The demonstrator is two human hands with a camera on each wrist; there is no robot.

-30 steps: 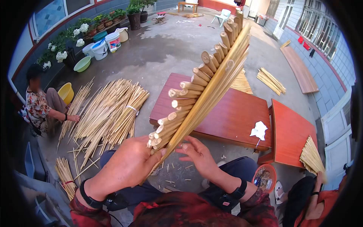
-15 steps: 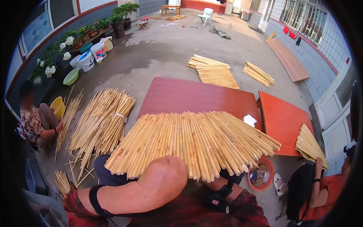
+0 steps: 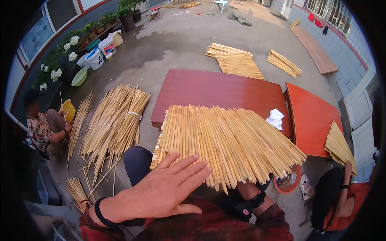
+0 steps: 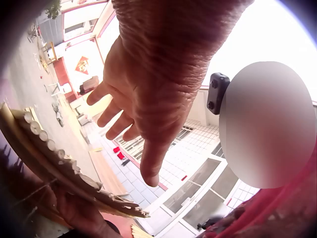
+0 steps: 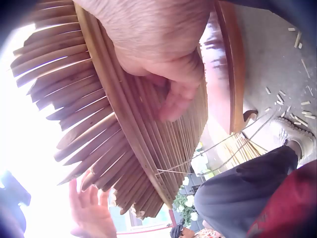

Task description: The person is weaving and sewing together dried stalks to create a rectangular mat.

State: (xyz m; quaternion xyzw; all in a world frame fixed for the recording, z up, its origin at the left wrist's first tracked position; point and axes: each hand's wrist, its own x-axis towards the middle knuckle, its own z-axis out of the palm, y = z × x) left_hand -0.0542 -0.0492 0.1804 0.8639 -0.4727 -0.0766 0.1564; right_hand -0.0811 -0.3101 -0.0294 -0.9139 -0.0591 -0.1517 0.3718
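Observation:
A mat of pale stalks (image 3: 225,144), tied side by side, lies fanned out in front of me, above my lap and overlapping the dark red table (image 3: 217,90). My left hand (image 3: 161,193) is stretched out palm down over its near left edge. In the left wrist view the fingers of the left hand (image 4: 143,99) are spread and grip nothing. Beneath the mat, hidden from the head view, my right hand (image 5: 163,74) supports its underside with slightly bent fingers. Thin string (image 5: 218,146) trails from the mat in the right wrist view.
Long loose stalks (image 3: 114,120) are heaped on the ground at left, near a seated person (image 3: 42,132). At right another person (image 3: 345,197) holds a smaller mat (image 3: 337,142) by an orange table (image 3: 311,120). An orange basket (image 3: 295,182) stands beside my right knee.
The mat has turned from steeply raised, with its stalk ends facing me, to lying flat. My left hand has let go of it and opened out; my right hand has gone underneath.

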